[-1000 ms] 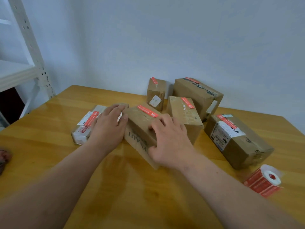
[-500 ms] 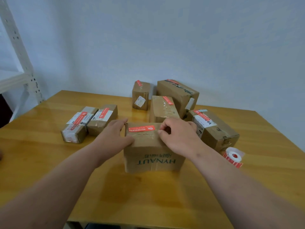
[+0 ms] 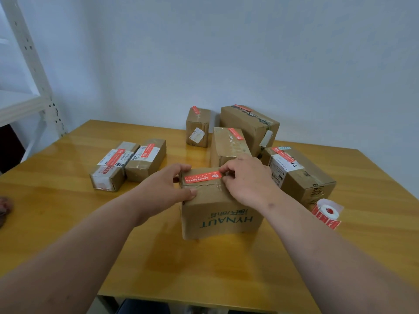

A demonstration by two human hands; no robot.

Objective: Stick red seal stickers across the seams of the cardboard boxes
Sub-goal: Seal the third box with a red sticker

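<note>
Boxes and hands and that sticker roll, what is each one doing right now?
HYNAUT box: upright, closed, print upside down, red sticker on top.
Left hand: grips the box's left top edge.
Right hand: fingers curled at the sticker's right end.
Sticker roll: lying on the table, strip hanging loose.
Two long boxes: side by side, stickered.
Four back boxes: closed, stickered.

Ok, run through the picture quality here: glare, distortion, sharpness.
Head view: soft, even light; pale glare streaks on the varnished table at the far left; wide-angle bending bows the shelf upright and stretches both forearms; the HYNAUT box and its red sticker are sharp enough to read the logo, the sticker's small print not.
</note>
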